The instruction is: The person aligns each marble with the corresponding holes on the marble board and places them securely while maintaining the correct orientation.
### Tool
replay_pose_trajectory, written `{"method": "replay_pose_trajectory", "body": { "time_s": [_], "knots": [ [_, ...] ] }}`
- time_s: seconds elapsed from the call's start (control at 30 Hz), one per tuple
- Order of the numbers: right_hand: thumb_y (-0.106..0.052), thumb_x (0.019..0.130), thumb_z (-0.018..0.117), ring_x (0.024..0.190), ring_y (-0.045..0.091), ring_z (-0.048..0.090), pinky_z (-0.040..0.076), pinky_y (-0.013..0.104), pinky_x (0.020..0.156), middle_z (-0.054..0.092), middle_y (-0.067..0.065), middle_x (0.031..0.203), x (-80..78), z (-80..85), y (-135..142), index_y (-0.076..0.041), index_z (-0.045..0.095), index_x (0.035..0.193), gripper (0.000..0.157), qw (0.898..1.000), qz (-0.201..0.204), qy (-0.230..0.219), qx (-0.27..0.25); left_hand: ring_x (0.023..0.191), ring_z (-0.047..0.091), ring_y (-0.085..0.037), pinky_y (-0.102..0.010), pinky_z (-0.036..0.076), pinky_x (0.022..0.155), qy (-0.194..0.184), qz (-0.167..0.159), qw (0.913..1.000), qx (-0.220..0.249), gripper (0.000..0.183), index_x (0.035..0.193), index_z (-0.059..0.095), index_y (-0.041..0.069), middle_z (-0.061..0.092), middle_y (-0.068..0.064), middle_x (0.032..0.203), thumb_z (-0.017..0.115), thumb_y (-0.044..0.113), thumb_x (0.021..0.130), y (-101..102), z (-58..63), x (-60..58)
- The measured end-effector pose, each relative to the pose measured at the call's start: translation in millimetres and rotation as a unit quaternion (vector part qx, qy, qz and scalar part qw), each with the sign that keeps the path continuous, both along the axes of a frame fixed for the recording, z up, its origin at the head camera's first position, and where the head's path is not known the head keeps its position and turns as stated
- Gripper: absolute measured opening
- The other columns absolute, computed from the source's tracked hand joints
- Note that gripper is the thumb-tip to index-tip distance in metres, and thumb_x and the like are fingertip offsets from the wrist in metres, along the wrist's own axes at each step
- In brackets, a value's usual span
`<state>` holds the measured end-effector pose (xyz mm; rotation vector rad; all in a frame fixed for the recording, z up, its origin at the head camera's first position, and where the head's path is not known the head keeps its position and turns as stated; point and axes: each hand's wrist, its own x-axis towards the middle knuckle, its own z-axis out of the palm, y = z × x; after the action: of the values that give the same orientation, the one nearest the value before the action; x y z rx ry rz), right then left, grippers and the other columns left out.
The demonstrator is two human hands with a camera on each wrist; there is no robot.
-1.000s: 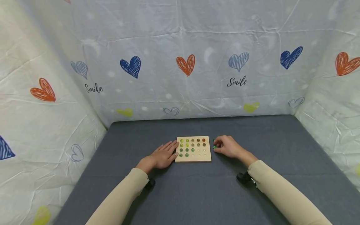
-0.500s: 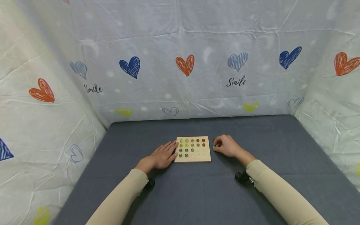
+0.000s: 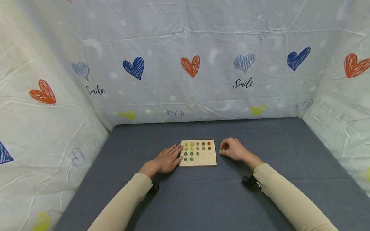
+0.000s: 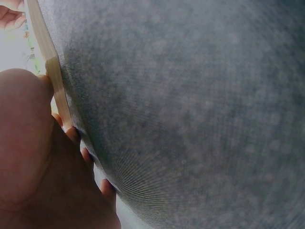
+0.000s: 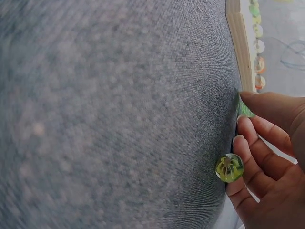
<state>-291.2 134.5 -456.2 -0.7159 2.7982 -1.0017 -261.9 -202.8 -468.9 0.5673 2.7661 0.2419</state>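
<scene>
At three o'clock of the wooden board (image 3: 198, 163) on the worktop (image 3: 199, 195), we pinch a green marble (image 5: 246, 110) with our right hand (image 3: 233, 150); our left hand (image 3: 165, 162), fingers straight and gripping nothing, touches its nine-o'clock edge.

The left hand (image 4: 50, 160) touches a wooden board (image 4: 54, 69) on grey fabric (image 4: 190, 105).

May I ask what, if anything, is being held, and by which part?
The right hand pinches a green marble by its sides, between thumb and fingertips. The left hand rests against the left edge of the board.
</scene>
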Motion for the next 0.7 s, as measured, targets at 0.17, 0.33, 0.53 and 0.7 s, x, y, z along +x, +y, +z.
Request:
{"method": "replay_pose_trajectory", "body": {
  "time_s": [0.17, 0.33, 0.53, 0.7],
  "knots": [
    [-0.007, 0.091, 0.078, 0.076, 0.013, 0.063, 0.053, 0.034, 0.071, 0.070, 0.003, 0.086, 1.6, 0.0, 2.0, -0.004, 0.072, 0.096, 0.008, 1.000, 0.004, 0.002, -0.012, 0.159, 0.007, -0.027, -0.054, 0.007, 0.126, -0.003, -0.005, 1.0000, 0.001, 0.064, 0.167, 0.013, 0.015, 0.010, -0.005, 0.173, 0.027, 0.046, 0.112, 2.0, 4.8, 3.5],
    [-0.006, 0.091, 0.078, 0.076, 0.014, 0.062, 0.053, 0.034, 0.070, 0.068, 0.004, 0.086, 4.0, 2.1, 2.9, -0.004, 0.071, 0.097, 0.009, 1.000, 0.006, 0.012, -0.019, 0.159, 0.008, -0.029, -0.055, 0.008, 0.126, 0.001, -0.008, 1.0000, 0.004, 0.063, 0.166, 0.015, 0.013, 0.011, -0.007, 0.172, 0.028, 0.044, 0.113, 2.7, 8.1, 3.9],
    [-0.006, 0.091, 0.077, 0.074, 0.014, 0.061, 0.053, 0.033, 0.068, 0.067, 0.004, 0.086, 8.5, 3.4, 4.5, -0.003, 0.071, 0.098, 0.010, 0.999, 0.007, 0.022, -0.025, 0.159, 0.006, -0.026, -0.054, 0.009, 0.126, 0.003, -0.005, 1.0000, -0.005, 0.063, 0.167, 0.012, 0.017, 0.009, -0.003, 0.172, 0.028, 0.046, 0.112, 0.0, -0.9, -0.6],
    [-0.003, 0.090, 0.077, 0.073, 0.014, 0.061, 0.053, 0.031, 0.066, 0.067, 0.005, 0.085, 12.2, 7.9, 3.8, -0.002, 0.070, 0.098, 0.011, 0.999, 0.008, 0.033, -0.035, 0.159, 0.008, -0.027, -0.055, 0.010, 0.126, 0.007, -0.006, 1.0000, 0.003, 0.064, 0.167, 0.014, 0.018, 0.010, -0.003, 0.172, 0.029, 0.047, 0.112, -1.7, -3.0, -1.8]
  ]
}}
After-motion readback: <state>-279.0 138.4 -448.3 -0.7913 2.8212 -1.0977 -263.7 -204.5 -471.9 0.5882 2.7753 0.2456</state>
